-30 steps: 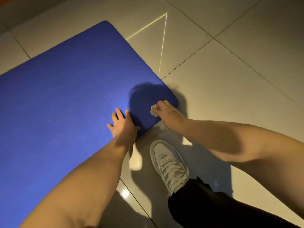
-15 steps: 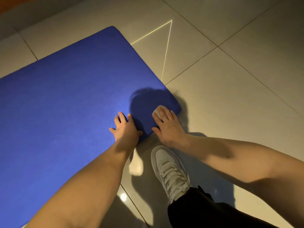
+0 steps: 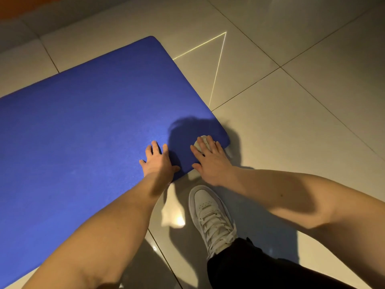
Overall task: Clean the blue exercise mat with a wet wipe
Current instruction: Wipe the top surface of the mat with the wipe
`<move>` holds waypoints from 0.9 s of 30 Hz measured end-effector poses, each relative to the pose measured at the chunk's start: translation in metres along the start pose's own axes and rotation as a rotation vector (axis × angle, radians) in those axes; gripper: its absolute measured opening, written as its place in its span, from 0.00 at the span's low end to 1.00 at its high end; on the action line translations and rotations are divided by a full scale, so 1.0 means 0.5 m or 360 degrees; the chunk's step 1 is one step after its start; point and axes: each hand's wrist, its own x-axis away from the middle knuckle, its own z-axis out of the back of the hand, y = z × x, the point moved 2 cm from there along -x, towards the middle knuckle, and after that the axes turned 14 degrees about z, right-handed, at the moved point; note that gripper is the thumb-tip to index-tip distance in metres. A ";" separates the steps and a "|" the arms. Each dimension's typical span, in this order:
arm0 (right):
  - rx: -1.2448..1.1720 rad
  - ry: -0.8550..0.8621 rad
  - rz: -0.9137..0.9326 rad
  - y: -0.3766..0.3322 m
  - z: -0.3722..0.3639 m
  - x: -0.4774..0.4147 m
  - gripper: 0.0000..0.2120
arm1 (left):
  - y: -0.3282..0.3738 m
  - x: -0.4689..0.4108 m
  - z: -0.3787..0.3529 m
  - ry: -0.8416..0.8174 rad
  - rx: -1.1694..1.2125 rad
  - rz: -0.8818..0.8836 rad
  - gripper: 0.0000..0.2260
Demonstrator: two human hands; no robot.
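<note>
Room leftward
We find the flat blue foam exercise mat (image 3: 73, 132) open leftward; our white lace-up sneaker (image 3: 210, 213) stands beside its near edge.

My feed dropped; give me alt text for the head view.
The right hand presses a white wet wipe flat onto a corner of the blue exercise mat; the left hand rests spread on the mat beside it. A white sneaker stands on the pale tiled floor just below.
</note>
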 end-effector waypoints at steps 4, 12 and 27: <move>-0.0004 -0.0036 0.0033 0.008 0.004 0.002 0.33 | -0.011 0.006 0.009 -0.0009 0.0016 -0.0049 0.41; 0.0062 0.0004 -0.0056 0.089 0.009 0.022 0.33 | -0.012 0.018 0.016 -0.0026 -0.0048 -0.0002 0.42; -0.0905 0.0199 0.0201 0.058 0.223 -0.029 0.20 | 0.000 0.053 0.083 -0.0186 0.0571 0.0110 0.23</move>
